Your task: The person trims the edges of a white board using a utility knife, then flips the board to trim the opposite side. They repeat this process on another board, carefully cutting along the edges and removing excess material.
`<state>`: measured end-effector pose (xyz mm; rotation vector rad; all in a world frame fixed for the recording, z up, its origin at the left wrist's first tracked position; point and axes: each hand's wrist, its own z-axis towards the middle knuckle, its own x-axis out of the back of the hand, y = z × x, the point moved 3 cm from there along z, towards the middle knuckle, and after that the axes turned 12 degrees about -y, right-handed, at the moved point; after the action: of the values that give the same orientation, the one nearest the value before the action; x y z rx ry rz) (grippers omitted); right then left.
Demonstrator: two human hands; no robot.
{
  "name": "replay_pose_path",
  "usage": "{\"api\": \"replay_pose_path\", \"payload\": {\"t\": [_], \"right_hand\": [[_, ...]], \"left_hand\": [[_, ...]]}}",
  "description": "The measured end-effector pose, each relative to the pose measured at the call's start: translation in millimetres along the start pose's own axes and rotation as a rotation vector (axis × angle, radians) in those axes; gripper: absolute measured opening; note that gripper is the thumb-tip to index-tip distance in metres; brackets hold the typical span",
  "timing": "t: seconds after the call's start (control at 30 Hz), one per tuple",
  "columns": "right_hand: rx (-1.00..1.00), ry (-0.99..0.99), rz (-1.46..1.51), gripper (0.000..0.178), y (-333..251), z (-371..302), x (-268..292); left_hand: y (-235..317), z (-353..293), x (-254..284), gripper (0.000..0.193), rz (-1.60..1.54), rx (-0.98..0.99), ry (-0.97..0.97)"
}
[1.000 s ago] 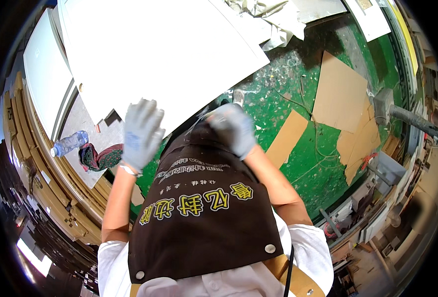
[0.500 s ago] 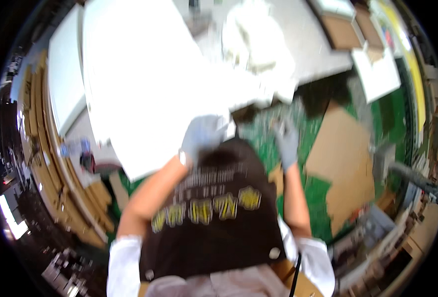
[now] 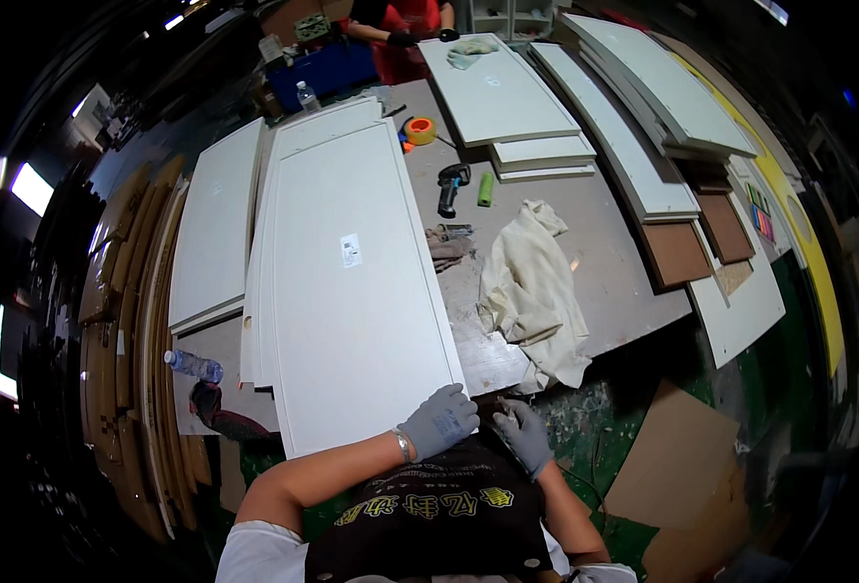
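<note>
A long white panel [image 3: 352, 301] with a paper label lies on the table in front of me. My left hand [image 3: 439, 421], in a grey glove, is at its near right corner with the fingers curled over the edge. Just right of that corner, my right hand [image 3: 524, 437], also gloved, is closed with thumb and fingers together. Whatever it pinches is too small and dark to make out. Beyond my right hand a crumpled cream cloth [image 3: 536, 291] hangs over the near edge of the table [image 3: 634, 306].
More white panels lie at left [image 3: 218, 223] and in stacks [image 3: 493, 92] at the far right. A black cordless tool [image 3: 452, 189], a green roll [image 3: 486, 189], orange tape [image 3: 420, 130] and a bottle [image 3: 194, 366] sit on the table. Across it stands a person in red [image 3: 412, 19]. Cardboard [image 3: 668, 457] covers some floor.
The view has tilted up and sharpened, showing the far end of the table and the other person. My right hand has come closer to my left, which stays by the panel corner.
</note>
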<state>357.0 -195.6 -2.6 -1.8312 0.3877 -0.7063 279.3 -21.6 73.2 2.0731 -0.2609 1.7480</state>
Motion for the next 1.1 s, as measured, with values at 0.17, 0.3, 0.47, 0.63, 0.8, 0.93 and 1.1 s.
{"api": "replay_pose_path", "payload": {"t": [0.17, 0.3, 0.47, 0.63, 0.8, 0.93, 1.1], "right_hand": [[-0.024, -0.095, 0.096, 0.045, -2, -4, -27], [-0.007, -0.094, 0.076, 0.044, -12, -2, -34], [-0.152, -0.079, 0.310, 0.034, 22, -9, -33], [-0.185, 0.026, 0.367, 0.014, 19, -10, -48], [-0.117, -0.052, 0.441, 0.022, -4, -13, -53], [-0.281, -0.066, 0.431, 0.022, -27, -20, -53], [-0.092, -0.040, 0.162, 0.006, 1, -24, -43]], "left_hand": [[-2, -6, -13, 0.011, -0.114, 0.078, 0.025], [-1, -37, -18, 0.033, -0.146, 0.029, 0.094], [1, -51, -47, 0.032, -0.069, 0.025, 0.191], [7, -53, -45, 0.018, -0.122, 0.031, 0.219], [9, -51, -45, 0.009, -0.094, 0.017, 0.356], [10, -52, -48, 0.009, -0.105, 0.029, 0.342], [6, -53, -41, 0.012, -0.148, 0.034, 0.289]]}}
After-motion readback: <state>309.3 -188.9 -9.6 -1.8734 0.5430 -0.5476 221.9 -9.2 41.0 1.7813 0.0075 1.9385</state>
